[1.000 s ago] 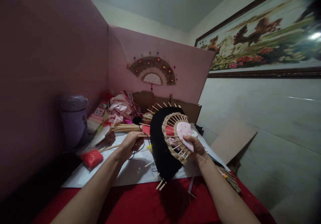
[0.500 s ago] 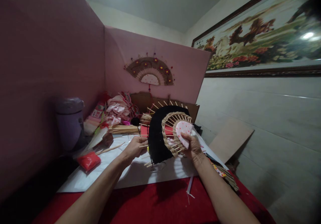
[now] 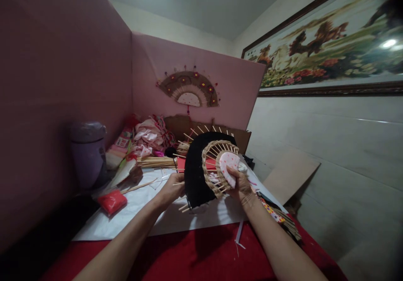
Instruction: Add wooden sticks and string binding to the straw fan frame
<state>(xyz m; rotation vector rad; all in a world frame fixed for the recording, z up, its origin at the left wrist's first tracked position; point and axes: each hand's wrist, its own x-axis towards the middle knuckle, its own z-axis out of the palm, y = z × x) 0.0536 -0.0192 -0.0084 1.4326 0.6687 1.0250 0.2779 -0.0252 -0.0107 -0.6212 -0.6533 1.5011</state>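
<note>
I hold a half-made fan (image 3: 197, 167) upright over the table: a black woven arc, an inner rope-woven band (image 3: 211, 163), bare wooden sticks poking out, and a pink dotted half-disc (image 3: 229, 165) at its centre. My right hand (image 3: 239, 185) grips the fan at the pink half-disc, fingers closed round it. My left hand (image 3: 171, 188) is closed at the fan's left edge, fingers on the black weave and the stick ends.
White paper (image 3: 151, 214) covers a red tablecloth (image 3: 195, 256). A bundle of sticks (image 3: 155, 161), pink cloth (image 3: 151, 135), a red packet (image 3: 111, 201) and a lilac pot (image 3: 87, 151) lie at left. A finished fan (image 3: 189, 88) hangs on the pink partition. Cardboard (image 3: 288, 176) leans at right.
The fan has turned and dropped slightly, its lower stick ends swinging up off the table. My left hand moved right, from the loose sticks to the fan's black edge.
</note>
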